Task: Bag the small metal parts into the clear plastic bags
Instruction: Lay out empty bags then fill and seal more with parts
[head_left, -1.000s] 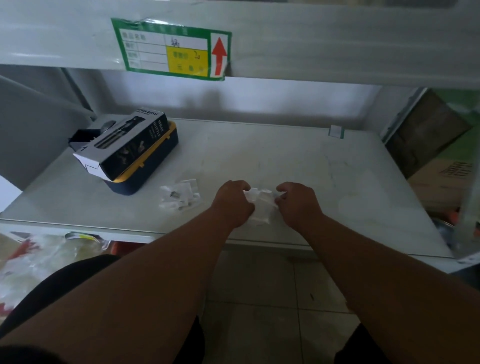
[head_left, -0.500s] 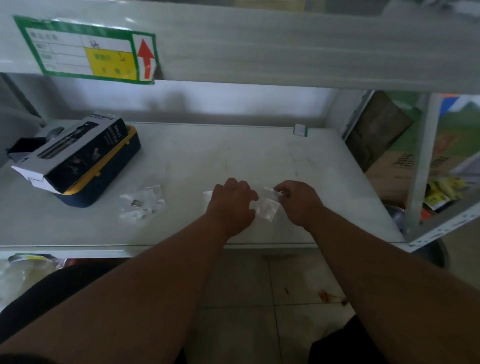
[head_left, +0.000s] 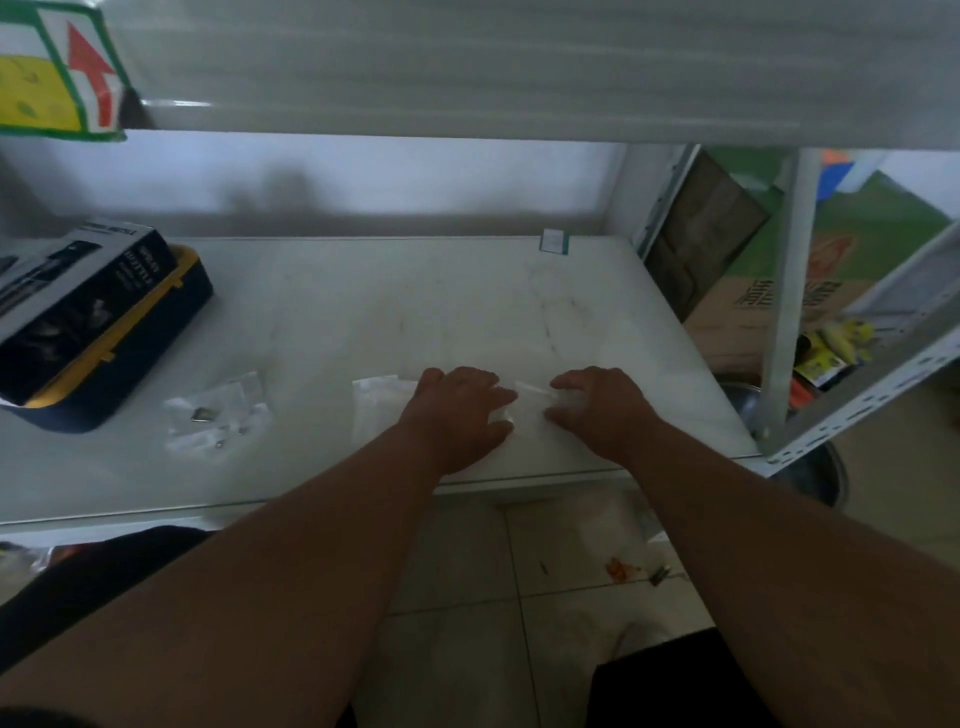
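Bottom of the frame: two bare forearms reaching up from the lower corners over a tiled floor, with small bits of litter on the tiles at lower right. Just above, at the near edge of the white shelf, left hand lying palm-down, fingers bent, thumb and fingertips pinching the left edge of a clear plastic bag; right hand likewise knuckles-up, pinching the same bag's right edge, so both closed lightly on it, the bag stretched between them against the shelf. Bag contents not discernible through the blur. Poking out from under the left hand toward frame left, another flat clear bag. Further left at centre-left, a loose cluster of clear bags with small metal parts showing dark inside, well apart from the hands. Farther back at the left edge, a navy case with yellow trim carrying a dark printed carton on top. At the shelf's far right corner, a small white-and-green tag. Beyond the right upright, cardboard boxes. Upper left, on the overhead shelf rail, a green-bordered label with a yellow field and a red up arrow.
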